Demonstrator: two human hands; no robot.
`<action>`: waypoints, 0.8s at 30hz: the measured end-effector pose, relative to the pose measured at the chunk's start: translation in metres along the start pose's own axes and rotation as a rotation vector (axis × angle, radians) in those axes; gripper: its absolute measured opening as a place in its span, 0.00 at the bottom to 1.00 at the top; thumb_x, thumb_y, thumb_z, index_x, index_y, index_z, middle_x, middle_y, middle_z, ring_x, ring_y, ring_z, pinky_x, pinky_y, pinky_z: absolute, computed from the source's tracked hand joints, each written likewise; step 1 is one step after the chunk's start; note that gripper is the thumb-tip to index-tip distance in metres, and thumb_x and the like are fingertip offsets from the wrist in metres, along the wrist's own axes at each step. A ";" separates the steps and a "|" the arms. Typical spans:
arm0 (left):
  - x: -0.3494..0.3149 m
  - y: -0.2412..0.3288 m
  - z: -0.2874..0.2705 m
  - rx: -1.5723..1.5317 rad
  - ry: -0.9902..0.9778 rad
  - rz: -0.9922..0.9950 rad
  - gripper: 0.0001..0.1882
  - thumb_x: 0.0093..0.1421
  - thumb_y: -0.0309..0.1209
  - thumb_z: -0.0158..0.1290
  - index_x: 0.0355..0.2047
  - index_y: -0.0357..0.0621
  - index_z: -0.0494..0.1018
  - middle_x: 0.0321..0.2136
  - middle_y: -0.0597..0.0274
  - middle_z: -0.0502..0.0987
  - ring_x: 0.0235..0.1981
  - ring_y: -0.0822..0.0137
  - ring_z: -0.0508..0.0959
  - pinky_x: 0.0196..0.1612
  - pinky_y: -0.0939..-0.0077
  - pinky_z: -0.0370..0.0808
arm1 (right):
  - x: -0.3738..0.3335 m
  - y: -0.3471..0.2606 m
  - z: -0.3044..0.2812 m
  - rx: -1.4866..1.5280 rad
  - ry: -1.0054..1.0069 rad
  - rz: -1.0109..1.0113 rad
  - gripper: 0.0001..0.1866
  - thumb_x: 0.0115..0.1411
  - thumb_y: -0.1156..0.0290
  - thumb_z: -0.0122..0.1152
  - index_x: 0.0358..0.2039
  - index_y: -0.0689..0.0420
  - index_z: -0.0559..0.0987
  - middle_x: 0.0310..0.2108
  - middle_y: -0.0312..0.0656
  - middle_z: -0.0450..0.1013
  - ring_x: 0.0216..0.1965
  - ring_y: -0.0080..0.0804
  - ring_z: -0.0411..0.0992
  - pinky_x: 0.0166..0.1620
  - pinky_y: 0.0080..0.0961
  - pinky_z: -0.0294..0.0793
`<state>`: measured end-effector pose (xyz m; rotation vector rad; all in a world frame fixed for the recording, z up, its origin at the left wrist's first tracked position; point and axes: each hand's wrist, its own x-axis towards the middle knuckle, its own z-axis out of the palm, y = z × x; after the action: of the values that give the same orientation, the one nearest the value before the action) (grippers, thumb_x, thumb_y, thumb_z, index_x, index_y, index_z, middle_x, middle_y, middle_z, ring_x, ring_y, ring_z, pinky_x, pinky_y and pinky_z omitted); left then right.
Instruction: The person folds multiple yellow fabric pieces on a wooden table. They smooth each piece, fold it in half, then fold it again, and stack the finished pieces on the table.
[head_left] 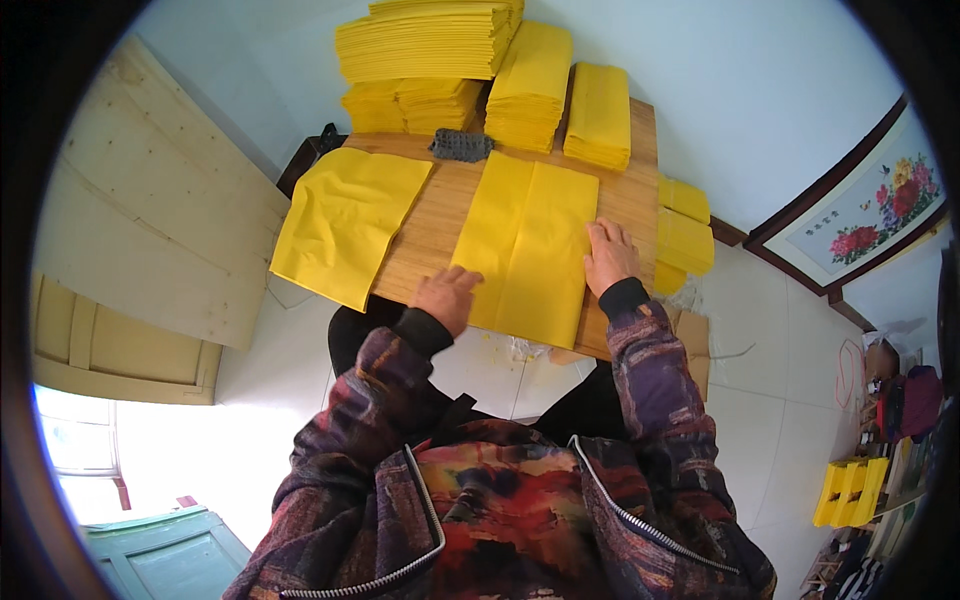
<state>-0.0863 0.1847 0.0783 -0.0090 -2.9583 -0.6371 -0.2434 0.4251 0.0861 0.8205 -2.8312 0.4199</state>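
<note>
A yellow fabric-like sheet (523,250) with a lengthwise crease lies flat before me, its near end reaching the table's front edge. My left hand (445,298) is at its lower left edge, fingers loosely stretched over the rim. On the opposite side my right hand (610,257) rests with its fingers spread along the right edge. Neither hand grips anything that I can see. Another yellow sheet (350,220), wrinkled, lies to the left and hangs over the near edge of the wooden table (428,230).
Tall stacks of folded yellow sheets (425,45) stand along the back, beside a dark grey textured object (461,145). More yellow bundles (684,230) sit beyond the table's right side. A large wooden board (150,190) leans at left; a framed flower picture (865,205) is at right.
</note>
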 end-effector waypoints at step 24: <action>0.076 0.025 0.037 0.150 0.089 0.295 0.26 0.51 0.43 0.58 0.50 0.49 0.70 0.52 0.56 0.68 0.56 0.53 0.64 0.58 0.56 0.59 | -0.098 0.022 -0.035 0.185 0.011 -0.050 0.25 0.51 0.64 0.65 0.47 0.62 0.72 0.54 0.49 0.64 0.58 0.48 0.60 0.59 0.40 0.59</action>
<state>-0.1648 0.2209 0.0636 -0.3847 -2.8294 -0.3660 -0.1704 0.5024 0.0916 0.9171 -2.7860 0.6841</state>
